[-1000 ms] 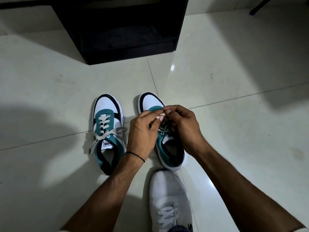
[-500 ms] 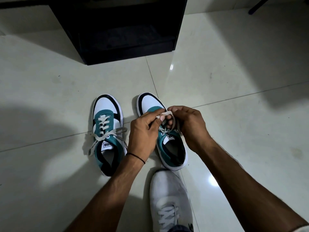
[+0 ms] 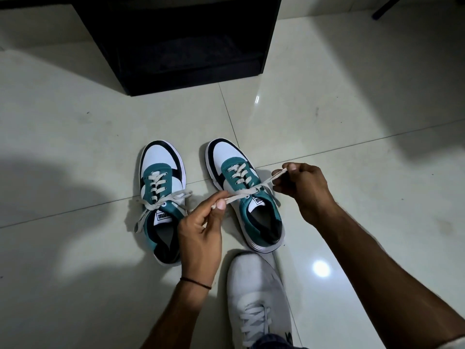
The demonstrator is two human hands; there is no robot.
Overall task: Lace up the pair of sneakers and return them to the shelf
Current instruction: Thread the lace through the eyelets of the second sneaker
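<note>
Two white, teal and black sneakers stand side by side on the tiled floor, toes pointing away from me. The left sneaker (image 3: 161, 195) has its cream lace tied in a bow. The right sneaker (image 3: 241, 190) is laced up, and its lace (image 3: 247, 193) is stretched out sideways over the tongue. My left hand (image 3: 201, 227) pinches the left part of that lace between thumb and fingers. My right hand (image 3: 300, 187) pinches the right part, held out past the shoe's right side.
A black open shelf unit (image 3: 181, 44) stands on the floor straight ahead, beyond the sneakers. My own foot in a white laced shoe (image 3: 256, 301) rests just behind the right sneaker. Glossy pale tiles (image 3: 352, 127) spread to both sides.
Both hands were together over the right sneaker's tongue. They have drawn apart, left hand toward me and left, right hand to the right, pulling the lace taut.
</note>
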